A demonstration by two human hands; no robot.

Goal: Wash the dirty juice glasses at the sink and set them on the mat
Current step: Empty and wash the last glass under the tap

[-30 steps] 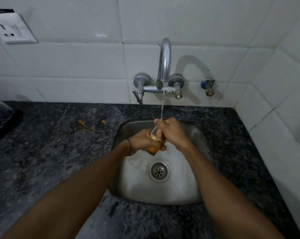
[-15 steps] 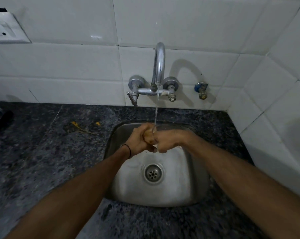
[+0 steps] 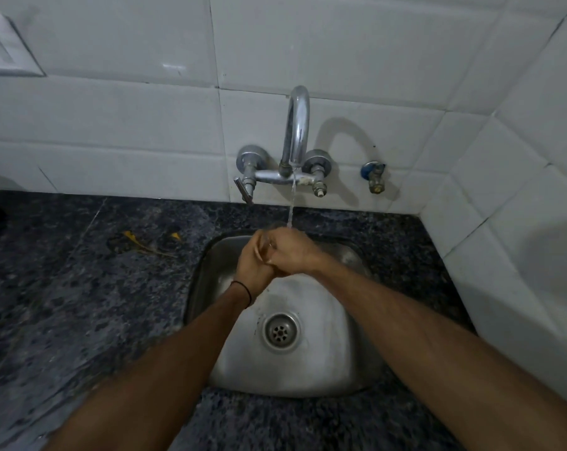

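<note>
Over the far part of the steel sink (image 3: 311, 375), my left hand (image 3: 251, 265) and my right hand (image 3: 291, 253) are clasped together around a small clear juice glass (image 3: 266, 245). Only a sliver of the glass shows between my fingers; the rest is hidden. A thin stream of water (image 3: 291, 203) falls from the chrome tap (image 3: 296, 131) onto the top of my hands. Both hands curl round the glass. No mat is in view.
Dark speckled granite counter (image 3: 80, 304) surrounds the sink, with yellow scraps (image 3: 138, 244) left of the basin. White tiled walls stand behind and close on the right. A small valve (image 3: 375, 177) sits right of the tap, a wall socket (image 3: 2, 56) at top left. The drain (image 3: 280, 332) lies below my hands.
My hands have closed tighter around the glass and shifted toward the back of the sink under the stream. The orange residue seen a second ago no longer shows. The view drifted right.
</note>
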